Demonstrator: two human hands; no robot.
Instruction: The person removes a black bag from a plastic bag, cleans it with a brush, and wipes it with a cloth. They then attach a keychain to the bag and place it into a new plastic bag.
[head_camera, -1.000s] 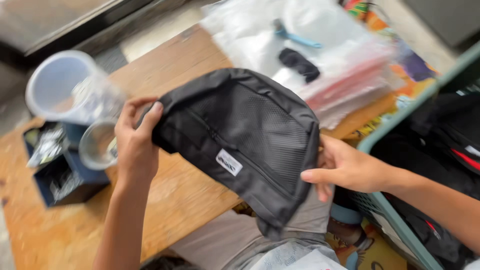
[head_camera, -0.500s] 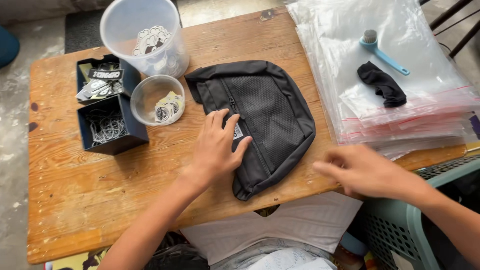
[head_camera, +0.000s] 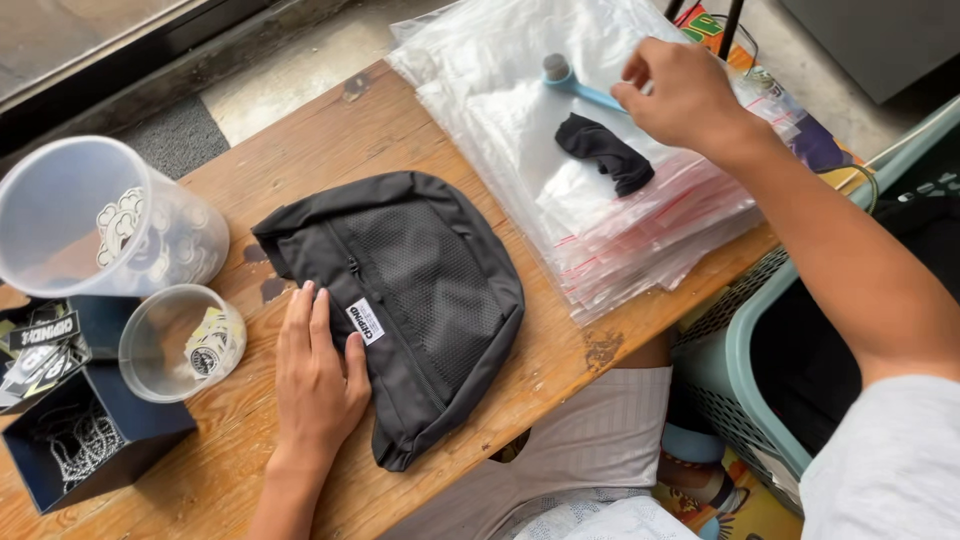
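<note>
A black fabric bag with a mesh front panel and a small white label lies flat on the wooden table. My left hand rests flat on its left edge, fingers spread. My right hand is up at a stack of clear zip bags, fingers pinched at the handle of a light blue tool lying on them. A small black cloth piece sits on the stack just below that hand.
At the table's left stand a big clear tub and a small clear cup holding round stickers, plus a dark blue box with chains and tags. A teal basket stands to the right of the table.
My right hand has moved from the table's front edge up to the blue tool on the zip bags. My left hand slid to the bag's left edge. The view shifted.
</note>
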